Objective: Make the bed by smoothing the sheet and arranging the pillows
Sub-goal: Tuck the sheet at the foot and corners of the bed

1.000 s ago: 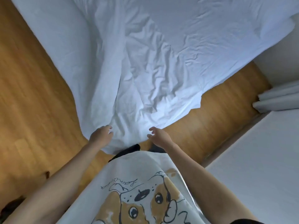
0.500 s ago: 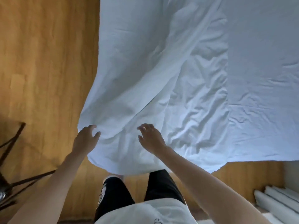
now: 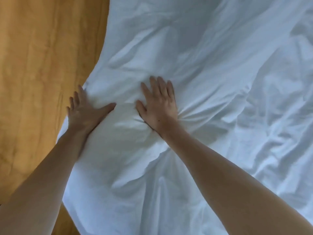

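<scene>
Both hands flat on white sheet (image 3: 211,68), fingers straight: left hand (image 3: 85,110) at its edge beside wooden floor (image 3: 42,65), right hand (image 3: 158,106) pressing wrinkled middle. Sheet covers bed.

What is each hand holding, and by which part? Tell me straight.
Nothing is held. The left hand presses flat at the edge of the white sheet near its corner; the right hand presses flat further in, fingers straight, creases bunching at the wrist.
</scene>
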Tool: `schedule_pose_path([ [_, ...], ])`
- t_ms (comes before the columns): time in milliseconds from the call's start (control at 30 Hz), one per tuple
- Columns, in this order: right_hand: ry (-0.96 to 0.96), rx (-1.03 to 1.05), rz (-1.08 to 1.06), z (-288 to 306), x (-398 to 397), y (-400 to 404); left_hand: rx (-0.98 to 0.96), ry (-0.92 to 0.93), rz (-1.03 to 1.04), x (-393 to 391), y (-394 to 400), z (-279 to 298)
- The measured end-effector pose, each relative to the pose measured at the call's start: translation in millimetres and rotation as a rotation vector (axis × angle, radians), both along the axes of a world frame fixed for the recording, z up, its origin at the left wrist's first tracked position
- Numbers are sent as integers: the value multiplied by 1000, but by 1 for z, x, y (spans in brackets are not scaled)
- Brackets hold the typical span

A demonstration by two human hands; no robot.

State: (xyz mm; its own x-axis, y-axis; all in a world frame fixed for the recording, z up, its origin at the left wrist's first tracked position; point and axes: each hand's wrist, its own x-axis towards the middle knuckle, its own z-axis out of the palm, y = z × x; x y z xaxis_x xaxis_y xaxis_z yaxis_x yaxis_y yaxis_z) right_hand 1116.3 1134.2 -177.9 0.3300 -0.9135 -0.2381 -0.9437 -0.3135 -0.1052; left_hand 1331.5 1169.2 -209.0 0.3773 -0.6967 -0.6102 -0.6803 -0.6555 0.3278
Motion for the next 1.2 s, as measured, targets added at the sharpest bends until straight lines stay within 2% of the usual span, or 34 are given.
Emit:
schedule_pose_path([
  [100, 8, -64, 10, -9, -1, 2, 7, 153, 111, 6, -2, -8],
  [167, 12, -75, 10, -8, -1, 6, 33, 184, 101, 5, -2, -2],
  [333, -11, -107, 10, -5, -1, 7, 18, -106, -57, -4, 7, 23],
  [433, -86, -216, 31, -4, 0, 9, -19, -187, -73, -9, 27, 36],
  [533, -178, -348, 43, 0, 1, 9, -88, -191, -90, -19, 40, 49],
  [800, -109, -372, 154, 14, -5, 6, -357, -219, -280, -47, 83, 70],
  [1033, -347, -522, 206, 57, -51, 45, -580, -225, -247, -93, 134, 139],
  [1100, -403, -552, 208, 75, -72, 62, -588, -218, -283, -115, 158, 164],
  [1200, -414, -501, 196, 105, -99, 88, -504, -141, -355, -161, 200, 186],
])
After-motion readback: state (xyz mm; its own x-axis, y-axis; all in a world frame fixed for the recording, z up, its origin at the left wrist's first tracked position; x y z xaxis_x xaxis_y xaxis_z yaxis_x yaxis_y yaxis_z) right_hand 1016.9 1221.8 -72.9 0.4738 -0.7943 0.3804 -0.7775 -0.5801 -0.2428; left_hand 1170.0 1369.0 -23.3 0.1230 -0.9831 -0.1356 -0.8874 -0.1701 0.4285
